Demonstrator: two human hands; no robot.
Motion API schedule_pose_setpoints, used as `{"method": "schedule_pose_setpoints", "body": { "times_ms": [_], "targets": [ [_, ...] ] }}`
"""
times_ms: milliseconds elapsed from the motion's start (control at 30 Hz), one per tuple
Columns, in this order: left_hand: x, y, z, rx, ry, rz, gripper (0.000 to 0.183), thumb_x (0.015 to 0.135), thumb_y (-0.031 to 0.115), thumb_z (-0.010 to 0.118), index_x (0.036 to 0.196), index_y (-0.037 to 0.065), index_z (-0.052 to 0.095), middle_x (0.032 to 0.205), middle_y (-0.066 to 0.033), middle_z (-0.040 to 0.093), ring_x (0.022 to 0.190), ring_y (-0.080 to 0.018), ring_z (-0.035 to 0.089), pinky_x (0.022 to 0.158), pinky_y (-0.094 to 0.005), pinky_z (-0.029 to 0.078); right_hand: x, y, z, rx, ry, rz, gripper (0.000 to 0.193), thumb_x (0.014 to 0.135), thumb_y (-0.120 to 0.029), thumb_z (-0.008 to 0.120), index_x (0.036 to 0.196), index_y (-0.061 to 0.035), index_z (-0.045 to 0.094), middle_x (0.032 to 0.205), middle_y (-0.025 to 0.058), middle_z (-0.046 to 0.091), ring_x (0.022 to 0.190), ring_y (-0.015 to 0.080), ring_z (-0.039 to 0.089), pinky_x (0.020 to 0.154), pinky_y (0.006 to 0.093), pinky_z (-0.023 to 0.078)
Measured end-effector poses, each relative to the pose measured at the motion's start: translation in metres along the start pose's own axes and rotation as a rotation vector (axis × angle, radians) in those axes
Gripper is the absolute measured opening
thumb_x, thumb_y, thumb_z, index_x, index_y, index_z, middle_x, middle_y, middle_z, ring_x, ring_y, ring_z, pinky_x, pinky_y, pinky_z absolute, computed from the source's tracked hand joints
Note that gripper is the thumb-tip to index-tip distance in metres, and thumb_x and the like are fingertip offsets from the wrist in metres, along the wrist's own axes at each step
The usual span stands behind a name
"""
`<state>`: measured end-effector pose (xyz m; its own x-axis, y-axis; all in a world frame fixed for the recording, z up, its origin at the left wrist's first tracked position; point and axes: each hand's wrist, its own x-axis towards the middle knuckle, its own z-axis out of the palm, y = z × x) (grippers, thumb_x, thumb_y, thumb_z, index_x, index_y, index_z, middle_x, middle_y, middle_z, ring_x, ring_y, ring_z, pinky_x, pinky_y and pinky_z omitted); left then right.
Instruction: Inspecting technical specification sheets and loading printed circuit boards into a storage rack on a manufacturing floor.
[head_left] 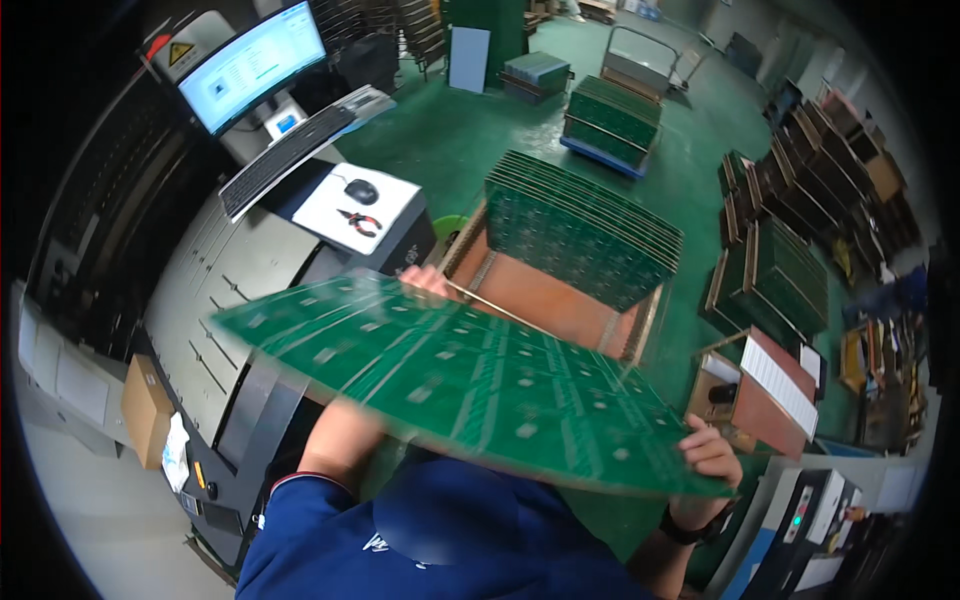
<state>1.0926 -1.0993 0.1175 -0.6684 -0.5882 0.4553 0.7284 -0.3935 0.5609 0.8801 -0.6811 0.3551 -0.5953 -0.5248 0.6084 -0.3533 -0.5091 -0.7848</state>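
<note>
**Green panel held flat over the machine**

Green circuit panel (470, 385), large and rectangular, sits level at chest height, held at two opposite edges. It tilts slightly, its far-left corner over the grey machine (215, 270) and its near-right corner low toward the floor.

Left hand (428, 282): at the far edge of the panel, mostly hidden behind it; fingertips curl over the rim. Forearm runs underneath the panel. Grip closed on the edge.

Right hand (712, 452): at the near-right corner, fingers folded tight over the edge, thumb side under. Dark watch (690, 528) on the wrist.

Surroundings: behind the panel stands a slotted rack (560, 290) with more green panels (585, 235) upright in a row at its far end; the near slots show bare brown base. Left of it, a monitor (255, 65), keyboard (285, 155) and mouse (361, 190) on a white pad. Further stacks of panels on a cart (612, 120) and along the right wall. Floor is green.
</note>
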Motion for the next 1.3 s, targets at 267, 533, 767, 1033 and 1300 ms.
{"method": "schedule_pose_setpoints", "body": {
  "times_ms": [267,533,767,1033,1300],
  "targets": [
    [0.111,-0.005,0.154,0.529,0.571,0.064,0.063,0.091,0.058,0.031,0.125,0.006,0.042,0.127,-0.0108,0.047,0.121,-0.0253,0.040,0.101,-0.0387,0.028,0.007,0.019,-0.091,-0.318,0.279,0.038,0.033,0.081,-0.038,0.064,0.083,-0.0055,0.060,0.078,0.0073,0.061,0.077,0.0181,0.055,0.088,0.0409,0.041],
    [0.239,-0.022,0.083,0.415,0.610,-0.028,0.040,0.093,0.047,0.041,0.086,0.010,0.054,0.092,-0.0069,0.058,0.093,-0.0182,0.051,0.088,-0.0331,0.036,0.077,0.105,-0.044,-0.408,0.386,0.168,0.034,0.080,-0.035,0.067,0.085,-0.0014,0.063,0.083,0.0080,0.064,0.081,0.0186,0.056,0.086,0.0352,0.041],
    [0.277,0.015,0.040,0.636,0.679,-0.072,0.039,0.093,0.045,0.040,0.089,0.009,0.054,0.080,-0.0037,0.055,0.079,-0.0148,0.052,0.074,-0.0296,0.041,0.129,0.161,-0.022,-0.240,0.422,0.312,0.030,0.081,-0.030,0.067,0.087,-0.0011,0.060,0.081,0.0069,0.062,0.080,0.0168,0.056,0.080,0.0314,0.043],
    [0.266,0.061,0.025,0.896,0.661,0.234,0.036,0.093,0.026,0.048,0.120,0.002,0.046,0.116,-0.0088,0.054,0.109,-0.0180,0.048,0.096,-0.0309,0.035,0.197,0.191,0.010,0.223,0.154,0.640,0.069,0.083,-0.054,0.048,0.133,-0.0082,0.037,0.133,0.0154,0.042,0.118,0.0360,0.041,0.099,0.0519,0.031],
    [0.129,0.116,0.076,1.564,1.019,0.284,0.034,0.082,0.016,0.060,0.113,0.005,0.053,0.107,-0.0135,0.060,0.103,-0.0268,0.055,0.088,-0.0355,0.042,0.210,0.222,0.041,0.840,-0.022,0.927,0.060,0.087,-0.054,0.044,0.134,-0.0163,0.037,0.137,0.0036,0.040,0.124,0.0268,0.037,0.101,0.0524,0.026]
  ]
}}
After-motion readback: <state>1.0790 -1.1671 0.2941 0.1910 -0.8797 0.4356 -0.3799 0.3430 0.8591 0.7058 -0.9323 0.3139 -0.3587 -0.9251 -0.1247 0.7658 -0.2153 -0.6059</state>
